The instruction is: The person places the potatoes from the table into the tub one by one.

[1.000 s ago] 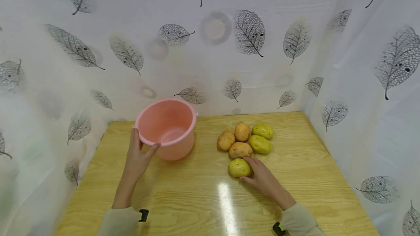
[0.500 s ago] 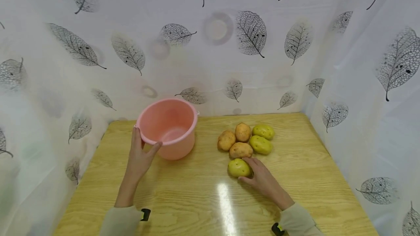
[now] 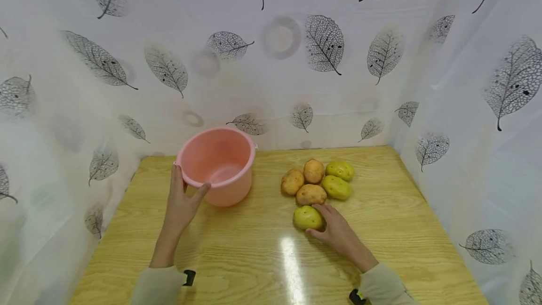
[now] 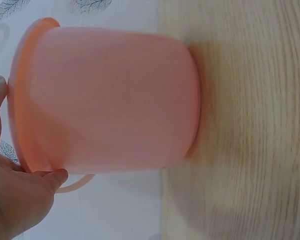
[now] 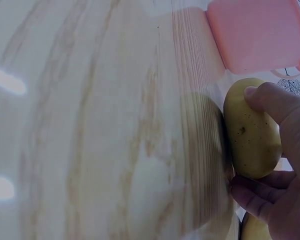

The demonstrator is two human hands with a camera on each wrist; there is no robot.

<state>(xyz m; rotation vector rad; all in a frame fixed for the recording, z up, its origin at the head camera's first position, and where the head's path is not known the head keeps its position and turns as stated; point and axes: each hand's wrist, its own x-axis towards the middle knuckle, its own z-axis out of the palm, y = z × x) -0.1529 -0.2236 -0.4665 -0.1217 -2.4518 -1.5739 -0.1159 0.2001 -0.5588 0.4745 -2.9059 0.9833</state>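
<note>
1. Bucket (image 3: 233, 193), pink, stands between ten and eleven o'clock on the wooden counter (image 3: 237, 258), with twelve pointing away from the person.
2. Left grip (image 3: 183, 206) holds the bucket's rim (image 3: 228, 183): the thumb at about half past six, the fingers near eight, set well apart along the edge. In the left wrist view a fingertip lies just below the rim against the outer wall, and a handle (image 4: 79, 184) curves out beside it.
3. Right grip (image 3: 336, 232) pinches a green potato (image 3: 306, 218), thumb at about five o'clock, fingertips at about one.
4. That potato lies low at the counter, at four o'clock from the bucket and well apart from it.
5. Three brown potatoes (image 3: 311, 195) sit close together at twelve o'clock from the pinched one; the nearest is just beside it, and I cannot tell whether they touch.
6. Two other green potatoes (image 3: 336, 187) lie side by side at three o'clock from the brown group.
7. Pale sleeves (image 3: 157, 287) cover the forearms, entering from seven and five o'clock.
8. Leaf-printed sheet (image 3: 271, 88) hangs past the counter at twelve, nine and three o'clock.
9. Streak of glare (image 3: 292, 267) shines on the wood near six o'clock.
</note>
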